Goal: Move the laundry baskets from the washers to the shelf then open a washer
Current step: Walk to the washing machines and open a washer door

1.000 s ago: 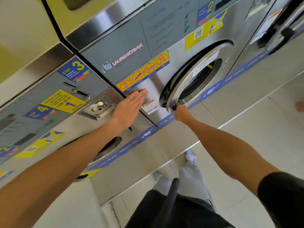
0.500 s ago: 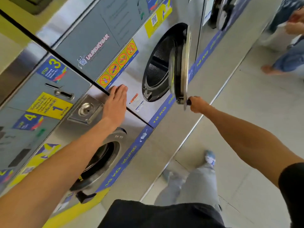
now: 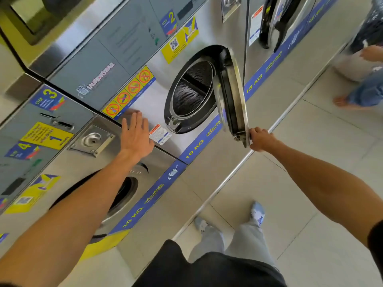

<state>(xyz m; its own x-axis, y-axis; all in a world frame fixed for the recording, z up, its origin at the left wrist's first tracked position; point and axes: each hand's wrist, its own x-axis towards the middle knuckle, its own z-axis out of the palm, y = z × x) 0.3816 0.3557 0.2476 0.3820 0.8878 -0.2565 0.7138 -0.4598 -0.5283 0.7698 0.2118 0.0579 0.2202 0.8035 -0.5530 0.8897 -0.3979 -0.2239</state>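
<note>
A steel 10 kg washer [image 3: 157,104] stands in front of me with its round door [image 3: 233,96] swung out, edge-on to the camera. Behind the door the perforated drum [image 3: 191,88] shows, with nothing visible inside. My right hand [image 3: 261,138] grips the handle at the door's lower edge. Flat against the washer's front panel, left of the opening, lies my left hand [image 3: 135,135], fingers spread. No laundry basket or shelf is in view.
A second 10 kg washer [image 3: 122,195] with its door shut is at the left under my left arm. A 15 kg washer [image 3: 277,23] stands to the right. Another person's legs and hand [image 3: 364,88] are at the far right on the tiled floor.
My right hand has pulled the washer door from nearly shut to wide open. The left hand has stayed pressed on the panel.
</note>
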